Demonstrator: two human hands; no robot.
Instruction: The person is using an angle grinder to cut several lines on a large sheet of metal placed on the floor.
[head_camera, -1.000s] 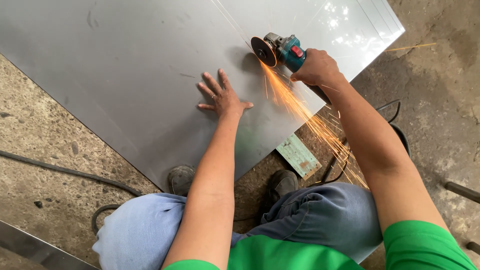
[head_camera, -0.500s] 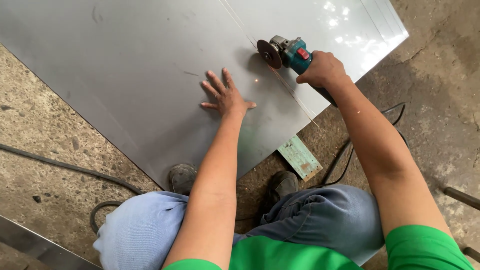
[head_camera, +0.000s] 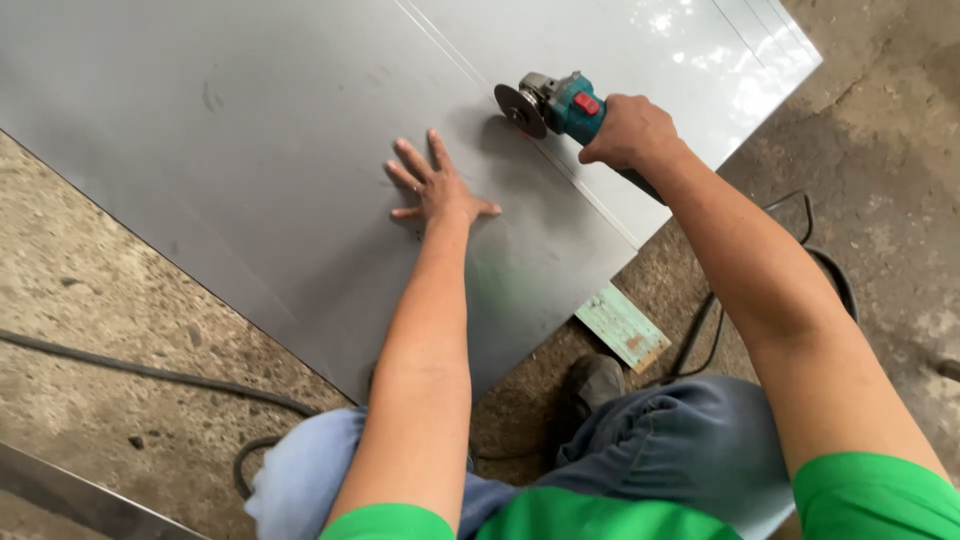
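Note:
A large grey metal sheet (head_camera: 250, 150) lies flat on the concrete floor. My left hand (head_camera: 435, 185) presses flat on it, fingers spread. My right hand (head_camera: 630, 130) grips a teal angle grinder (head_camera: 570, 105) with a red switch. Its dark disc (head_camera: 520, 110) stands just above a thin cut line running diagonally across the sheet. No sparks show. My knees in blue trousers are at the sheet's near edge.
A pale green wooden block (head_camera: 622, 326) sticks out from under the sheet's near edge beside my shoe (head_camera: 592, 385). A black cable (head_camera: 150, 375) runs across the floor at left, and another loops at right (head_camera: 820, 265). A metal strip (head_camera: 70, 490) lies at bottom left.
Sparks flew from the disc a second ago; they have stopped. The grinder and my right hand have moved slightly farther along the cut line. My left hand stays pressed on the sheet.

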